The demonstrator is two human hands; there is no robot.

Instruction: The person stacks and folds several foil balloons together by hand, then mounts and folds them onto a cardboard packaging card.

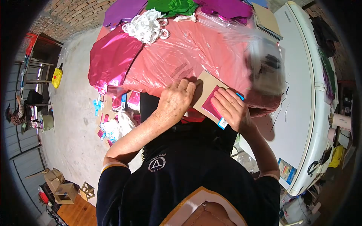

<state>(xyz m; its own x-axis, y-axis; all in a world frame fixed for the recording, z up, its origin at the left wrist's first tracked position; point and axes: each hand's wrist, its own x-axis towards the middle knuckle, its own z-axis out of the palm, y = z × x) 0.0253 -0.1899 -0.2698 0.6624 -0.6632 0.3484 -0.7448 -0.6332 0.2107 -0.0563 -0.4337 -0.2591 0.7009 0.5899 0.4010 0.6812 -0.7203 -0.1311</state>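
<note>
A brown cardboard card (208, 82) with a shiny magenta foil piece (209, 105) on it is tilted between my hands, over the near edge of the pink plastic-covered surface. My left hand (176, 97) has its fingers curled at the card's left edge; the fingertips are partly hidden. Across the foil lie the long fingers of my right hand (232, 109), close together, with the thumb out of sight under the card. A blue and white barcode label (222, 122) sticks out at the card's lower edge, and more blue shows past my right fingertips.
White elastic loops (146, 27) and magenta foil (113, 56) lie on the pink plastic (166, 60). Purple and green foil sit at the back. At left is a pile of labelled cards (113, 120). To the right stands a white fridge-like panel (292, 113); a clear bag (266, 64) touches it.
</note>
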